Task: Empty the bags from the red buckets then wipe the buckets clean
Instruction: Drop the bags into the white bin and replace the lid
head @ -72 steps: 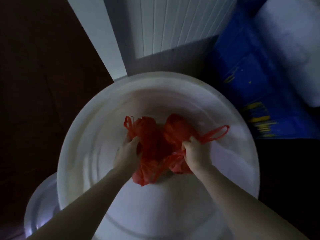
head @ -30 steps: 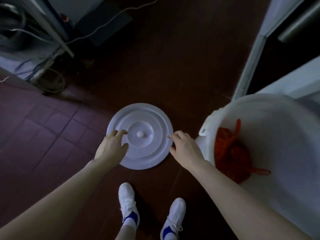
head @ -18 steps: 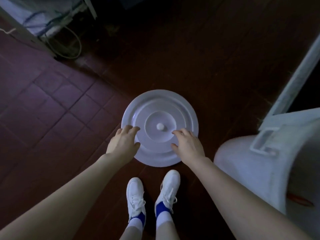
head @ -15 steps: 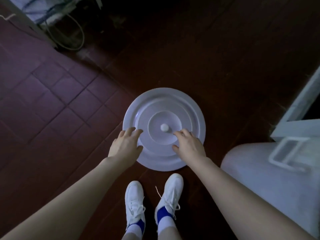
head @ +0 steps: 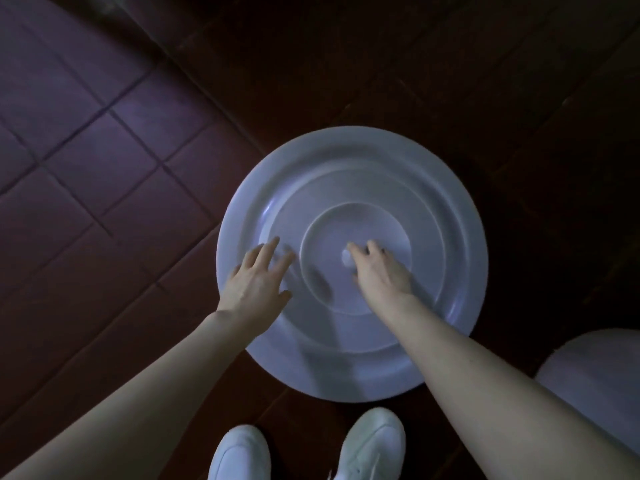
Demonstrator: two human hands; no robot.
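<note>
- A big round white plastic lid (head: 433,209) with raised rings lies flat on the floor, just in front of the person's feet. It is the thing both hands are reaching to.
- In the middle of the lid sits a small white knob (head: 345,260), inside the innermost ring.
- The left hand (head: 256,282) is over the left part of the lid, palm down. Its fingers (head: 268,249) are straight and spread apart and they hold nothing. They are blurred, so whether they touch the plastic I cannot tell.
- The right hand (head: 381,275) is over the centre of the lid, right beside the knob. Two of its fingers (head: 372,244) point forward with a little gap between them. The thumb side is at the knob, but it is blurred there – if it pinches the knob or only touches it, I cannot tell.
- Both forearms are bare and come in from the bottom edge.
- At the right lower edge shows the rounded side of a white plastic container (head: 595,382), near the lid but not touching it.
- Two white shoes are at the bottom edge – the left shoe (head: 240,452) and the right shoe (head: 372,441), a little apart, with the near rim of the lid just ahead of the toes.
- The floor is dark red square tiles (head: 86,161) on the left and dark brown boards (head: 450,64) on the right. The lid lies mostly on the boards, with its left edge over the tiles.
</note>
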